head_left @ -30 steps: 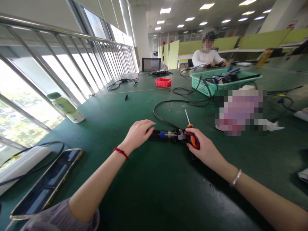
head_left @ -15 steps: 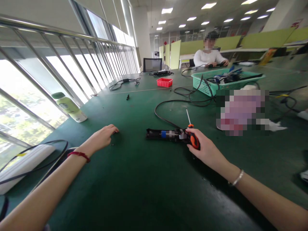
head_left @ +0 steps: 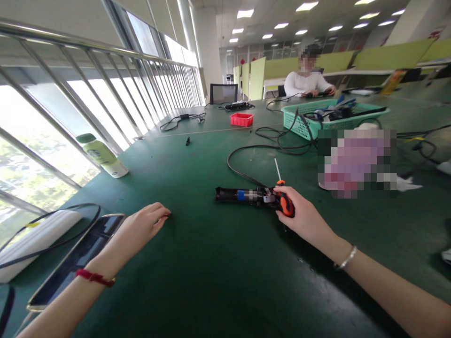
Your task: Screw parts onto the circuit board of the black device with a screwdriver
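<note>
Black glass faces up on a phone, lying at eight o'clock from the centre, with a white block just beyond it on the window side. Dull green and scuffed, the surface spreads away beneath everything, catching a patch of glare at five o'clock. Of the two hands, the left hand is at nine, palm down, fingers bent and thumb drawn in; whether it has hold of the dark speck at its fingertips cannot be told. The right hand, at four, is wrapped around the orange-and-black handle of a screwdriver, whose shaft points roughly to twelve. At the centre lies a blue-banded black device, lengthwise from nine to three, its three o'clock end close by that handle. Past it, a pixelated pink shape sits at two, a green-and-white bottle at ten and a small black piece at eleven. Black cable loops toward one o'clock, in front of a loaded green basket; a red tray is at twelve. Farther off, a metal railing runs along ten to eleven, a chair stands at twelve, and a co-worker in white sits at one before yellow-green partitions.
</note>
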Demonstrator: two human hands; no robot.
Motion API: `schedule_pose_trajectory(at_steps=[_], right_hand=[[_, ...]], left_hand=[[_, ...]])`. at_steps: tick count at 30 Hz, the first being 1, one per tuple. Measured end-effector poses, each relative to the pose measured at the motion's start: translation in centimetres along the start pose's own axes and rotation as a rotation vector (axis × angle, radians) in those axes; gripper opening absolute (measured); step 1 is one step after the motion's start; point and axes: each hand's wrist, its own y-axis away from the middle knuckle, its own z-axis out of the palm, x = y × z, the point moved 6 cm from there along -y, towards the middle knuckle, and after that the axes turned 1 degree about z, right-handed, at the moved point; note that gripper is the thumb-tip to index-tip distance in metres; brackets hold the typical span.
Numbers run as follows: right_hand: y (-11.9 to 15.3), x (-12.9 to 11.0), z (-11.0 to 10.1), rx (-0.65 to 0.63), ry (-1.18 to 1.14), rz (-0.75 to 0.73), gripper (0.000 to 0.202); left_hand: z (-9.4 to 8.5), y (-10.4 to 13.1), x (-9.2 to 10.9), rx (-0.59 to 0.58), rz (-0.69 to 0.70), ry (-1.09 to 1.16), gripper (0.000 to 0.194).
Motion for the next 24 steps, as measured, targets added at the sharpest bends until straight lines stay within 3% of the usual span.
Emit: schedule_pose_trajectory(at_steps=[3,7,10,13,18,24], right_hand=[[0.0,0.0,0.0,0.002,0.007,0.004,0.046],[0.1,-0.5,0.1,-0.044,0.020,0.022,0.047],[0.4,-1.2,0.5,-0.101,-0.031,-0.013,0.048],[0.7,-2.1,0.8,-0.143,-0.115,-0.087,0.051],[1.3,-3.4,1.4,-0.258,-0.179,-0.170,0.051],[1.3,-3.4,1.4,-0.311,-0.174,-0.119,0.051]], left_hand=[[0.4,0.3,2.5,0.028,0.050,-0.046,0.031],[1.2,0.2,7.7,0.003,0.201,-0.036,0.026],[1.6,-0.7,11.6,-0.020,0.337,-0.038,0.020],[1.8,-1.9,14.1,-0.016,0.400,-0.019,0.017],[2.1,-3.2,15.8,0.013,0.435,0.073,0.015],[2.4,-3.3,15.6,0.114,0.341,0.235,0.011]])
